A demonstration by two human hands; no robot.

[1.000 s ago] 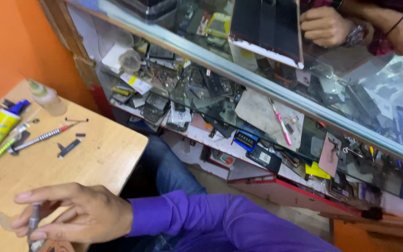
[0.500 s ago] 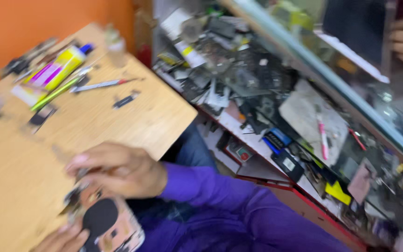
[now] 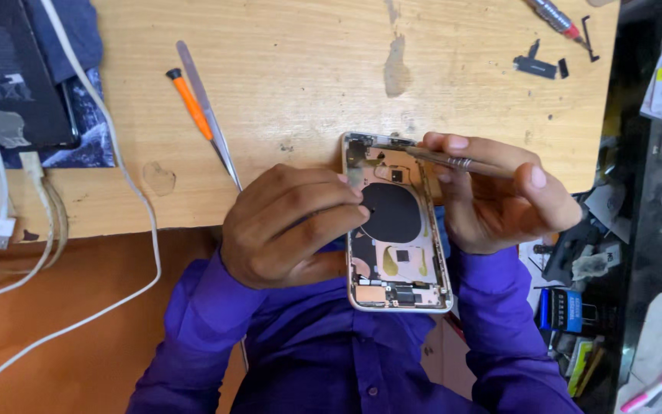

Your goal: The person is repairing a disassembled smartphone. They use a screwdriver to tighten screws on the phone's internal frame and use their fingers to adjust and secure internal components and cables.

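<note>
The opened phone shell [image 3: 394,222], back cover off and its dark round coil and small parts showing, sits at the near edge of the wooden desk [image 3: 308,69], its lower end hanging past the edge over the person's purple shirt [image 3: 346,353]. At its 9 o'clock, the left hand [image 3: 289,226] lies against the shell's side, fingers [image 3: 339,207] curled narrow with the tips on the inside near the coil. At its 2 o'clock, the right hand [image 3: 499,192] has its fingers closed on slim metal tweezers [image 3: 442,159], whose tip reaches the shell's upper part. Farther out at 10 o'clock, an orange-handled screwdriver [image 3: 188,103] and a long steel pry tool [image 3: 208,115] lie side by side on the desk. At 1 o'clock, small black parts [image 3: 536,67] and a red-tipped driver [image 3: 557,17] rest near the far corner. Far at 9 o'clock, white cables [image 3: 116,192] trail off the desk beside a dark device [image 3: 9,77].
</note>
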